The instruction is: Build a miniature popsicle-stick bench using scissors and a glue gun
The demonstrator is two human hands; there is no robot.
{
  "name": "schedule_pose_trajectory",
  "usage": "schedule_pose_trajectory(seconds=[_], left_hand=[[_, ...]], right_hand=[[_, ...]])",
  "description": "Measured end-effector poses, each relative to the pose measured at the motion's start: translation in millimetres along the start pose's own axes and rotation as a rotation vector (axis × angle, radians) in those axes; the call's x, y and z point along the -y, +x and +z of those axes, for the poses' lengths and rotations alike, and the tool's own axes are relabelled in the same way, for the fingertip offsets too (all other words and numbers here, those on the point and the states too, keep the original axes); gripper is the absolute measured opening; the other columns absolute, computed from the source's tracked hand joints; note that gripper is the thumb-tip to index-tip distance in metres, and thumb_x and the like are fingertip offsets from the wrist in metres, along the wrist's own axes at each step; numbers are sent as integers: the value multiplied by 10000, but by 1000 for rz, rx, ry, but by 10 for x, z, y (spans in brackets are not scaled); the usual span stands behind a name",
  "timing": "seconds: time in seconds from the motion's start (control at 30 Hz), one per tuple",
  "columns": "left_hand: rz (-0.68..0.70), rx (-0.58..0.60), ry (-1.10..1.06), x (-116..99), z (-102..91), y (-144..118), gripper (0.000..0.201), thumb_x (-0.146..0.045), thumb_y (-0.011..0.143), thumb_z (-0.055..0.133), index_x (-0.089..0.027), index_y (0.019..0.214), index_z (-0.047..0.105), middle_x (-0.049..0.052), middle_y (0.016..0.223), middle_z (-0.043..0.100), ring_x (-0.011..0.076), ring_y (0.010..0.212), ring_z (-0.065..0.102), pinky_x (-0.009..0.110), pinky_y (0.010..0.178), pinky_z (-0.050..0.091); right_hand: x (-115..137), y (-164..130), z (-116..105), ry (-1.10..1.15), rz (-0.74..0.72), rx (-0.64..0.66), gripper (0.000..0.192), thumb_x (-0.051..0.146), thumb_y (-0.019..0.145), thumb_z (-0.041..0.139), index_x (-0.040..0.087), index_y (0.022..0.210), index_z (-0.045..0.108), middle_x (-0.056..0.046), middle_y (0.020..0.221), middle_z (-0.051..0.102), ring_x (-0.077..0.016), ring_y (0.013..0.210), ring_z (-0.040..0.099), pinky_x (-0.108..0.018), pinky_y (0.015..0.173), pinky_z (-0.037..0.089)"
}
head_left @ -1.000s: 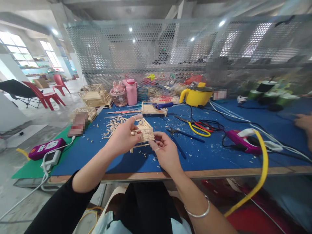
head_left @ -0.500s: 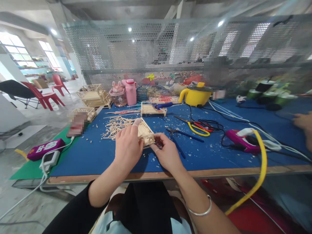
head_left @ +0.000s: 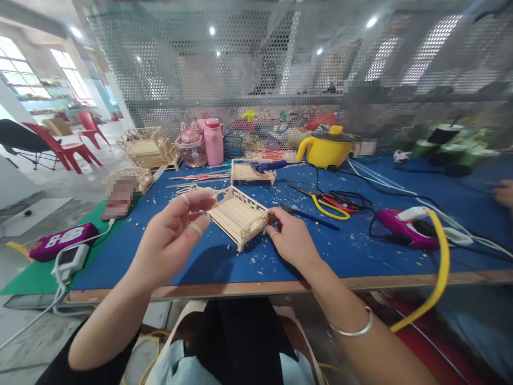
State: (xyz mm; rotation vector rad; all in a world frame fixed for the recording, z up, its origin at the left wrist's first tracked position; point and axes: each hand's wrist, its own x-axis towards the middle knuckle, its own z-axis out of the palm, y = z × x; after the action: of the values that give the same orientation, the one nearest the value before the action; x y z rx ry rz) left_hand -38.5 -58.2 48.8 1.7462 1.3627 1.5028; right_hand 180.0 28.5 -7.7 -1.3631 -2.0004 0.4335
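I have the little stick-built bench (head_left: 239, 215) lifted just above the blue tabletop (head_left: 168, 256), near its front edge. My right hand (head_left: 294, 240) pinches one end rail between closed fingertips; my left hand (head_left: 174, 235) has fingers loosely spread, fingertips touching the other end. I judge a light, even grip at both ends best, since the glued rails look fragile. Toward the back edge, a shallow wooden tray (head_left: 250, 172) carries a blue-handled tool (head_left: 269, 166).
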Motion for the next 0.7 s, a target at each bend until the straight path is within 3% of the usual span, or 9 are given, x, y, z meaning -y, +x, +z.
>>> schedule_pose_trajectory(seconds=[0.07, 0.17, 0.23, 0.37, 0.57, 0.7], left_hand=[[64, 71, 129, 78, 52, 197, 326, -251, 782, 541, -199, 1089, 636, 68, 1028, 665, 205, 957, 609, 337, 852, 492], [168, 340, 336, 242, 228, 506, 281, -189, 772, 519, -212, 1000, 683, 48, 978, 681, 169, 837, 613, 284, 751, 490], [164, 457, 420, 342, 362, 663, 286, -150, 740, 526, -214, 958, 700, 39, 882, 691, 156, 744, 603, 269, 695, 475], [200, 599, 515, 447, 547, 799, 385, -67, 654, 515, -241, 924, 726, 15, 759, 677, 155, 680, 568, 254, 645, 436], [257, 607, 464, 513, 657, 793, 364, -80, 694, 519, -280, 910, 733, 6, 779, 663, 160, 741, 581, 245, 669, 426], [284, 564, 436, 562, 642, 771, 224, -123, 763, 503, -218, 808, 701, 22, 809, 659, 164, 802, 586, 260, 720, 436]], right_hand=[[-15, 13, 2, -29, 6, 8, 256, 114, 722, 541, 229, 947, 589, -25, 841, 673, -179, 726, 591, -287, 660, 406], [-14, -50, 17, -25, 22, -62, 312, 122, 710, 529, 216, 1006, 547, -36, 888, 647, -161, 679, 570, -279, 636, 414], [-2, -121, 25, -7, 24, -127, 313, 120, 697, 516, 212, 995, 545, -30, 860, 634, -146, 634, 548, -271, 620, 417], [30, -211, 50, 54, 1, -142, 147, 180, 730, 537, 213, 853, 609, -15, 758, 645, -139, 591, 538, -266, 611, 427], [90, -221, 84, 49, -73, -166, 118, 267, 808, 554, 228, 816, 665, -25, 800, 683, -164, 674, 598, -277, 662, 442], [93, -251, 84, 79, -67, -176, 80, 244, 783, 581, 226, 798, 658, -14, 783, 679, -145, 638, 579, -261, 641, 444]])
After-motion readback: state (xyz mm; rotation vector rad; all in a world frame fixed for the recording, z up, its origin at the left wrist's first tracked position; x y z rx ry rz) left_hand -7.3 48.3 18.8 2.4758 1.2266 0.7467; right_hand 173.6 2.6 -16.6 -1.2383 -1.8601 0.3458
